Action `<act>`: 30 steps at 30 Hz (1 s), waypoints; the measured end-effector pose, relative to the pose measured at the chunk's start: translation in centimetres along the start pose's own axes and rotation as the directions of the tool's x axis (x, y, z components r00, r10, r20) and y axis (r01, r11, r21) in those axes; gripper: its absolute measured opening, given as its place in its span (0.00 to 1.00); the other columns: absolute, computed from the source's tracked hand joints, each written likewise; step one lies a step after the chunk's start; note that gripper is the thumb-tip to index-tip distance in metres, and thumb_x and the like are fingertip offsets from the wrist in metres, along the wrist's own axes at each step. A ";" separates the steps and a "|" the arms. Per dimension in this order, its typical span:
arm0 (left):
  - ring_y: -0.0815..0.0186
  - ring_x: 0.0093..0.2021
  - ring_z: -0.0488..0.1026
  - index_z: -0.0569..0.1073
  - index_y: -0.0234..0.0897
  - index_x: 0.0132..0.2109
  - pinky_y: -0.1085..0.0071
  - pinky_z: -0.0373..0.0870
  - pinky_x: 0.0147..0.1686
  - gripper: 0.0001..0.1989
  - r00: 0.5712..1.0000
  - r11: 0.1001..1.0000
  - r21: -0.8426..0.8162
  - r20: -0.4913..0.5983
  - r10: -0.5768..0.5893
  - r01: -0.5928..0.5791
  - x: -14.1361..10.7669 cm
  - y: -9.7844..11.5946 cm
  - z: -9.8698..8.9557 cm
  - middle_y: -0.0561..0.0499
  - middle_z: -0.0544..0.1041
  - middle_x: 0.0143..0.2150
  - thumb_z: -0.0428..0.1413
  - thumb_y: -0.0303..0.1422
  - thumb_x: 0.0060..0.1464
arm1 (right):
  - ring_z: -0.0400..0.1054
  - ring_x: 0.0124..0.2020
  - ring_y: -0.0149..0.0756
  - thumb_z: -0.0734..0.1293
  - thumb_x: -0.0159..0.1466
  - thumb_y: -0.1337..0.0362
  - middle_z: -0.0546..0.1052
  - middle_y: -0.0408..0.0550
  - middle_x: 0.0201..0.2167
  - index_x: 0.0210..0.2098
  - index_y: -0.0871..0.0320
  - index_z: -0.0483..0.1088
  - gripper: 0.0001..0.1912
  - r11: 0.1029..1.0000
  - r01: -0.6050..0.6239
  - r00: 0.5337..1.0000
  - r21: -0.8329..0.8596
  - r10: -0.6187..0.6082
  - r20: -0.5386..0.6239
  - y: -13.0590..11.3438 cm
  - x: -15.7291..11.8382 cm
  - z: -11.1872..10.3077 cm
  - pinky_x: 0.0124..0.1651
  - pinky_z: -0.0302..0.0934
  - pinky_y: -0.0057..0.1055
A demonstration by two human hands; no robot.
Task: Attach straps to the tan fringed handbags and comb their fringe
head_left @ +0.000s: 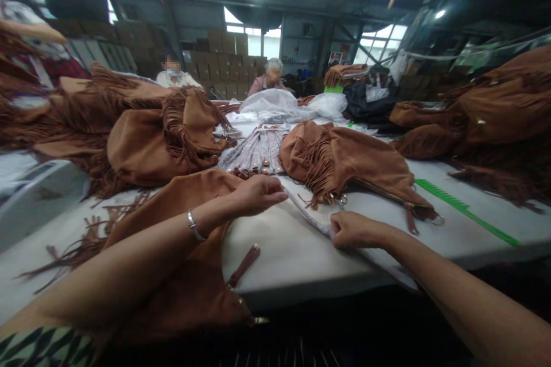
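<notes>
My left hand (260,194) and my right hand (350,229) are both closed on one long wrapped strap (306,213), pale and covered in thin wrapping. The strap runs between them and on past my right hand over the table's front edge. Under my left forearm lies a brown suede bag (172,195), partly hanging off the edge, with a zipper tassel (244,264) beside it. Just beyond my hands sits a fringed brown bag (357,160). Several more wrapped straps (258,146) lie side by side behind my left hand.
Fringed bags pile up at left (142,140) and right (495,109). A green comb (467,210) lies on the white table (284,266). Clear plastic bags (275,104) lie farther back. Two people sit across the table; another person's arm shows at far left. Stacked cartons (224,66) stand behind.
</notes>
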State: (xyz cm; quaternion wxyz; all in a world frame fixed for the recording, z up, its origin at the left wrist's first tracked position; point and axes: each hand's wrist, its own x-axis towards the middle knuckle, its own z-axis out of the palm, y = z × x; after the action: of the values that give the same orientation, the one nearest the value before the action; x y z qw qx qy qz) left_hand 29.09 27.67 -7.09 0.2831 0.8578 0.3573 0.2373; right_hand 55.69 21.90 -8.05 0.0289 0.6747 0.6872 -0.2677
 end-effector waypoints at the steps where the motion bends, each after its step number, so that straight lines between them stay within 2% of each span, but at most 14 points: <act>1: 0.73 0.23 0.61 0.71 0.32 0.33 0.77 0.55 0.23 0.17 0.995 0.999 -0.054 0.096 -0.003 0.008 -0.7 0.6 0.4 0.55 0.67 0.23 0.51 0.43 0.56 | 0.54 0.18 0.28 0.64 0.38 0.74 0.63 0.39 0.15 0.18 0.58 0.62 0.08 1.000 -0.004 1.000 0.022 0.003 0.010 -0.1 0.3 0.0 0.19 0.39 0.27; 4: 0.73 0.23 0.64 0.71 0.31 0.32 0.78 0.59 0.23 0.17 0.943 0.967 -0.222 0.328 -0.049 0.128 -2.9 2.8 0.9 0.53 0.69 0.24 0.54 0.44 0.53 | 0.49 0.15 0.26 0.61 0.37 0.76 0.58 0.36 0.12 0.18 0.58 0.60 0.10 0.991 -0.018 0.998 0.133 0.009 0.065 -0.7 0.6 0.2 0.18 0.36 0.27; 6: 0.72 0.24 0.67 0.70 0.30 0.32 0.77 0.61 0.23 0.18 0.906 0.911 -0.326 0.411 -0.104 0.252 -4.3 4.4 1.0 0.51 0.71 0.25 0.56 0.45 0.51 | 0.49 0.13 0.26 0.61 0.38 0.74 0.59 0.35 0.12 0.22 0.58 0.62 0.11 0.969 -0.014 0.992 0.246 -0.017 0.122 -1.1 0.3 0.1 0.17 0.36 0.26; 9: 0.71 0.23 0.68 0.70 0.30 0.33 0.77 0.61 0.20 0.22 0.867 0.797 -0.442 0.458 -0.194 0.412 -6.2 6.5 1.3 0.48 0.73 0.28 0.58 0.48 0.47 | 0.50 0.13 0.25 0.62 0.41 0.71 0.60 0.35 0.14 0.27 0.58 0.65 0.11 0.892 0.005 0.976 0.452 -0.102 0.191 -2.1 -0.5 0.3 0.15 0.38 0.25; 11: 0.72 0.22 0.68 0.70 0.30 0.36 0.77 0.62 0.20 0.26 0.850 0.730 -0.493 0.475 -0.229 0.473 -7.2 7.7 1.8 0.47 0.74 0.32 0.58 0.52 0.46 | 0.50 0.14 0.24 0.64 0.42 0.69 0.61 0.36 0.15 0.26 0.59 0.64 0.09 0.805 0.014 0.972 0.593 -0.151 0.181 -3.2 -0.6 0.8 0.16 0.41 0.24; 15: 0.69 0.19 0.66 0.70 0.30 0.38 0.74 0.62 0.18 0.33 0.806 0.744 -0.381 0.477 -0.350 0.549 -8.4 9.3 3.2 0.50 0.71 0.25 0.53 0.60 0.45 | 0.55 0.16 0.25 0.66 0.43 0.70 0.62 0.37 0.15 0.24 0.59 0.62 0.09 0.587 0.016 0.988 0.809 -0.136 0.079 -6.8 0.6 3.0 0.18 0.47 0.23; 17: 0.69 0.20 0.66 0.70 0.30 0.37 0.75 0.62 0.19 0.31 0.802 0.749 -0.347 0.444 -0.400 0.565 -8.3 9.6 3.7 0.51 0.71 0.22 0.52 0.58 0.48 | 0.56 0.16 0.26 0.66 0.44 0.71 0.62 0.37 0.14 0.24 0.59 0.61 0.08 0.482 0.009 0.994 0.876 -0.100 0.045 -8.9 1.7 4.0 0.18 0.49 0.23; 19: 0.69 0.21 0.67 0.70 0.30 0.35 0.76 0.63 0.20 0.22 0.792 0.716 -0.372 0.436 -0.428 0.591 -7.9 9.5 3.9 0.50 0.72 0.24 0.54 0.50 0.53 | 0.56 0.15 0.26 0.66 0.47 0.71 0.62 0.37 0.13 0.22 0.58 0.60 0.08 0.367 0.029 0.997 0.930 -0.082 0.002 -10.8 2.6 4.4 0.17 0.50 0.24; 22: 0.70 0.19 0.67 0.67 0.29 0.30 0.75 0.65 0.21 0.13 0.748 0.618 -0.427 0.446 -0.491 0.660 -7.5 8.7 3.4 0.50 0.71 0.21 0.49 0.35 0.59 | 0.58 0.17 0.25 0.67 0.53 0.67 0.65 0.37 0.16 0.24 0.58 0.61 0.08 0.162 0.105 0.989 0.981 -0.121 -0.086 -12.7 3.1 3.9 0.18 0.54 0.21; 24: 0.69 0.19 0.68 0.65 0.29 0.31 0.73 0.67 0.21 0.12 0.740 0.528 -0.518 0.474 -0.478 0.673 -7.8 8.3 2.5 0.49 0.71 0.21 0.45 0.31 0.61 | 0.60 0.19 0.24 0.69 0.54 0.63 0.68 0.37 0.19 0.27 0.58 0.65 0.08 0.042 0.130 0.976 0.991 -0.182 -0.120 -13.0 2.9 3.4 0.19 0.56 0.20; 27: 0.66 0.19 0.70 0.65 0.31 0.37 0.71 0.68 0.22 0.13 0.741 0.382 -0.635 0.564 -0.364 0.671 -8.6 7.9 1.0 0.48 0.73 0.23 0.39 0.32 0.63 | 0.61 0.19 0.24 0.75 0.48 0.59 0.71 0.40 0.22 0.32 0.60 0.70 0.16 -0.045 0.103 0.954 0.994 -0.277 -0.111 -12.3 2.1 3.4 0.17 0.54 0.18; 30: 0.68 0.16 0.67 0.67 0.30 0.40 0.74 0.64 0.18 0.16 0.762 0.299 -0.701 0.577 -0.295 0.647 -9.4 7.6 -0.1 0.51 0.70 0.20 0.36 0.32 0.64 | 0.60 0.19 0.24 0.79 0.38 0.55 0.72 0.42 0.24 0.31 0.61 0.71 0.26 -0.074 0.075 0.937 0.994 -0.336 -0.095 -11.7 1.4 4.3 0.14 0.50 0.18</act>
State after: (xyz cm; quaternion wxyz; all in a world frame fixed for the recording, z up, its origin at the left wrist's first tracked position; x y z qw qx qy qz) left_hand 26.71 16.21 -4.01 0.7936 0.4647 0.3681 0.1369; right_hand 43.12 22.11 -8.42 -0.4422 0.3465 0.3716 -0.7391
